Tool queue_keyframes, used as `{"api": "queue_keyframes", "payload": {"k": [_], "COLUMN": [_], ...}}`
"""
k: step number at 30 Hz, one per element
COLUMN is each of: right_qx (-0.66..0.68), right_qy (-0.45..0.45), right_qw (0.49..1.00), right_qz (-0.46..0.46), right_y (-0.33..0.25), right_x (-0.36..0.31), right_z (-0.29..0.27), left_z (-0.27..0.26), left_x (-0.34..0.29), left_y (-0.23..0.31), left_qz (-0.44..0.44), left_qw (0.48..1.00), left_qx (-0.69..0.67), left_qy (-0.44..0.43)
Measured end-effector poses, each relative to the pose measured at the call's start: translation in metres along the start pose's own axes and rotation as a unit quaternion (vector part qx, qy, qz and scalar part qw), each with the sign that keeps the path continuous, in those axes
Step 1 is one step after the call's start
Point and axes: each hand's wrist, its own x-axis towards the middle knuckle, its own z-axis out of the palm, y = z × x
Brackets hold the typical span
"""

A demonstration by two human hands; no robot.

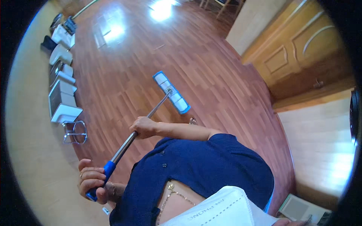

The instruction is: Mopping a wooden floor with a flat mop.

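A flat mop (171, 92) with a blue-edged white head lies flat on the wooden floor, ahead of me. Its metal pole (126, 145) slants down from the lower left to the head. My left hand (92, 180) is wrapped round the blue grip (109, 171) at the pole's upper end. Farther down, my right hand (145, 127) is closed round the metal part of the pole, its forearm crossing in front of my body. Part of a foot (192, 121) shows just behind the mop head.
Along the left wall stand white seat-like pieces (64, 98) and a chrome-framed stand (77, 132). On the right are a wooden door (313, 56) and a pale wall (316, 139). A light-coloured box-like object (301, 209) sits at the lower right. Chair legs (221, 9) show at the far end.
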Motion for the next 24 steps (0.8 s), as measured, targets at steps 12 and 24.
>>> {"api": "queue_keyframes", "payload": {"k": [12, 24], "right_qx": [-0.136, -0.261], "right_qy": [0.126, 0.217], "right_qw": [0.955, 0.807], "right_qz": [0.232, 0.484], "right_y": [0.107, 0.172], "right_x": [-0.165, -0.380], "right_z": [-0.088, -0.190], "left_z": [0.155, 0.364], "left_x": [-0.023, -0.058], "left_y": [-0.060, -0.042], "left_qz": [-0.147, -0.009], "left_qw": [0.938, 0.835], "left_qx": [-0.251, -0.223], "left_qy": [-0.188, -0.504]}}
